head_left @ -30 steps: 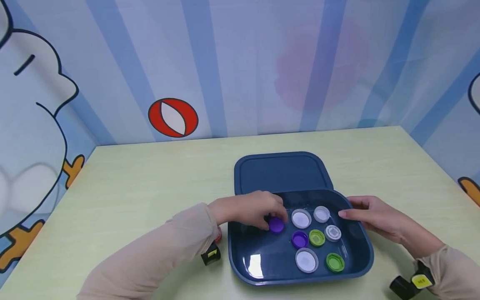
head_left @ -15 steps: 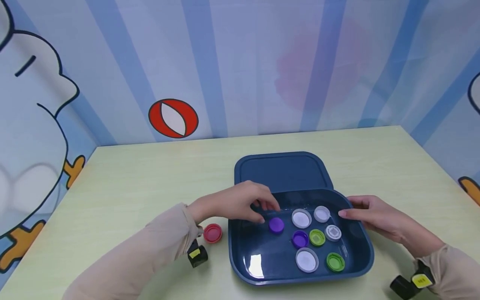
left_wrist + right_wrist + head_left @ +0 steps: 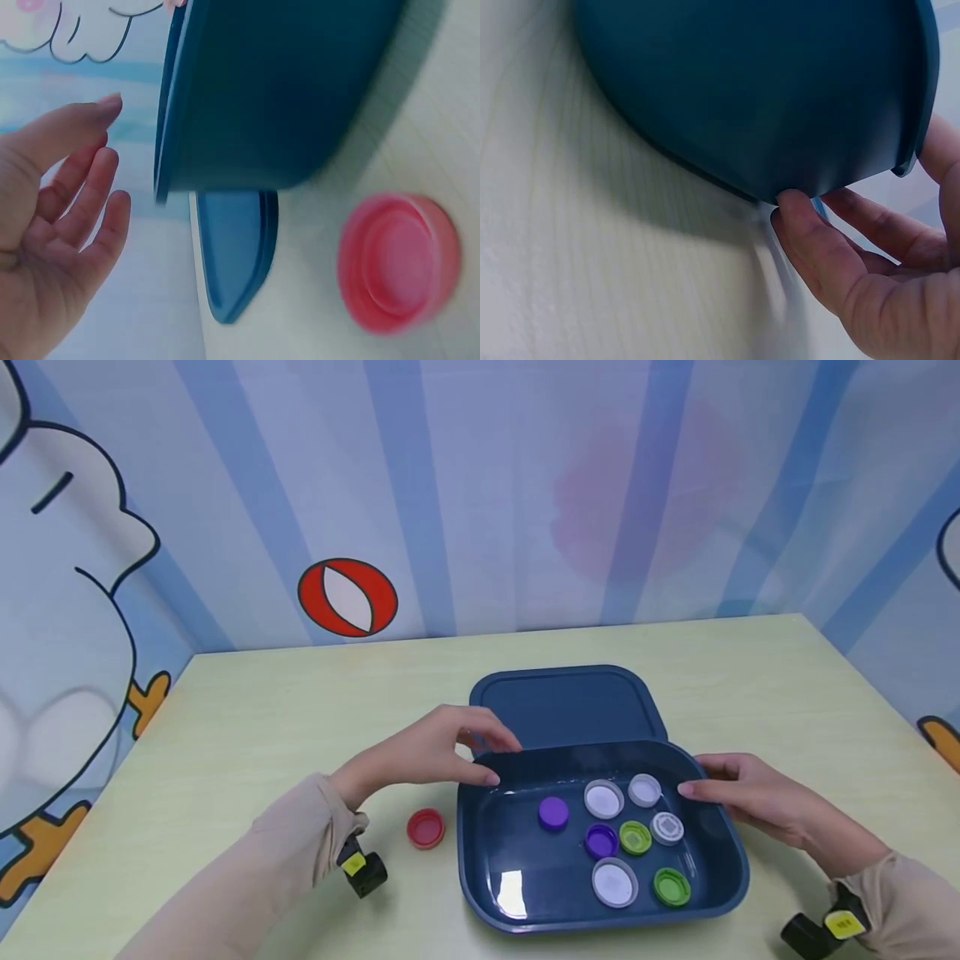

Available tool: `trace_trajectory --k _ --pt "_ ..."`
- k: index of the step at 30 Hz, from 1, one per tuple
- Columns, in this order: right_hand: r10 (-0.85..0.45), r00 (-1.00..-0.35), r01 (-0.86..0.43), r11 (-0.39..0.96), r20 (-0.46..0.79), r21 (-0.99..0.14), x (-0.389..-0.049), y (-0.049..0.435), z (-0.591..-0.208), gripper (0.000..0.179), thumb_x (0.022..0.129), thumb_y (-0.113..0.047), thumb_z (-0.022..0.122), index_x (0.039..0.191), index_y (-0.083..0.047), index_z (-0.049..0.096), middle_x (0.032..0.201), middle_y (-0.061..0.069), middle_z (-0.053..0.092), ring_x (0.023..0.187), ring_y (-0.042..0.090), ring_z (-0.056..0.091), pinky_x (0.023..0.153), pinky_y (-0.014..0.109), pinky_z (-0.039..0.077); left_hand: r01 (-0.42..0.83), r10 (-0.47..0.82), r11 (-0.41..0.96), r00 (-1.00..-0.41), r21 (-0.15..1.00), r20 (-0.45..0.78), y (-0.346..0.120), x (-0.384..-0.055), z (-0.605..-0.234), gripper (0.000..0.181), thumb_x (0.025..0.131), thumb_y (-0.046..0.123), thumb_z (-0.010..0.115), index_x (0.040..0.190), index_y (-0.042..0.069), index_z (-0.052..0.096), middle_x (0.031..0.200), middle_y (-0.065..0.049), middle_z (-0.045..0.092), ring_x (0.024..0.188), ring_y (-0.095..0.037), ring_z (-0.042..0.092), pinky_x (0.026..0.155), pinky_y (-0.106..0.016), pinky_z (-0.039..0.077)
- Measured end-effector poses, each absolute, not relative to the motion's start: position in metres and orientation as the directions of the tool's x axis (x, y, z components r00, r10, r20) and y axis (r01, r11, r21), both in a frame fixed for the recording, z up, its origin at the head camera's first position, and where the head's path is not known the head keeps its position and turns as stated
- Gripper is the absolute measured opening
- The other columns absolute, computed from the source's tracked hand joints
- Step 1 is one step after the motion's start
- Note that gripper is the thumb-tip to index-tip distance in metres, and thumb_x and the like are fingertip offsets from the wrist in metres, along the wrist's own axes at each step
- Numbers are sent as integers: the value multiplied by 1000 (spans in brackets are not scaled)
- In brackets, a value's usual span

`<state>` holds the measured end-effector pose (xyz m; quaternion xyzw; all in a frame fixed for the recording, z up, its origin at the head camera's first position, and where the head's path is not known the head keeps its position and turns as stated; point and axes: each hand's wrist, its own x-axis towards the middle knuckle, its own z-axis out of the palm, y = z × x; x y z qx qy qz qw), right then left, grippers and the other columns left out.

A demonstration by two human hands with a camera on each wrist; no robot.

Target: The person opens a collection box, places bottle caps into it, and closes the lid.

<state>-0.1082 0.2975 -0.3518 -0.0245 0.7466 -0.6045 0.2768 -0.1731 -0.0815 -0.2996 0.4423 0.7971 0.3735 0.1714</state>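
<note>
My left hand (image 3: pixel 429 748) hovers by the back left corner of a dark blue tray (image 3: pixel 551 868), thumb and fingers spread with nothing between them. The left wrist view shows those fingers (image 3: pixel 112 217) apart from the tray's rim. At the right side, my right hand (image 3: pixel 761 800) grips the tray wall, thumb over the rim and the other fingers outside and below. Inside lie a purple cap (image 3: pixel 553 813) near the left, a second purple cap (image 3: pixel 601 842), several white caps (image 3: pixel 603 799) and two green caps (image 3: pixel 671 887). A red cap (image 3: pixel 426 828) rests on the table left of the tray.
A flat blue lid (image 3: pixel 566 706) lies behind the tray, against its back edge. The light wooden table (image 3: pixel 315 710) reaches back to a printed cloth backdrop (image 3: pixel 487 493). Black wrist cameras (image 3: pixel 363 870) hang below both sleeves.
My left hand has let go of the left purple cap inside the tray and drawn back to the left, uncovering the red cap. The right hand stays on the tray.
</note>
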Motion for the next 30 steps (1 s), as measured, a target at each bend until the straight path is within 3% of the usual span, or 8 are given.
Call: trace_trajectory --k 6,9,14,24,30 --pt "-383 -842 295 260 -379 -919 -109 298 -351 60 95 -17 53 137 16 27 112 10 62 94 18 62 83 32 52 478 776 348 -630 807 39 -107 -173 -307 37 78 11 75 112 8 64 110 -4 62 105 -25 57 87 -40 49" --pt "-382 -843 294 263 -379 -919 -108 298 -351 60 95 -17 53 137 16 27 112 10 62 94 18 62 83 32 52 445 741 348 -670 825 49 -120 -173 -314 38 76 10 77 111 7 64 110 -6 62 105 -30 56 88 -48 48" --pt "-378 -844 293 270 -381 -917 -108 298 -352 61 95 -18 54 138 15 27 114 11 62 95 18 62 84 32 51 358 697 379 -717 854 -9 -141 -171 -325 41 75 10 76 114 5 61 113 -13 59 106 -33 54 90 -49 46" --pt "-366 -845 300 278 -389 -913 -109 298 -351 62 95 -19 54 138 15 25 115 12 60 96 18 61 84 33 51 246 681 464 -714 851 -164 -161 -165 -344 45 71 21 81 112 15 63 114 -1 59 110 -21 51 94 -40 43" --pt "-358 -846 302 288 -394 -909 -109 296 -350 63 94 -19 55 138 15 26 115 13 61 96 18 62 84 33 51 280 706 490 -682 825 -188 -164 -162 -356 46 69 20 82 111 18 64 111 6 59 106 -17 51 93 -40 42"
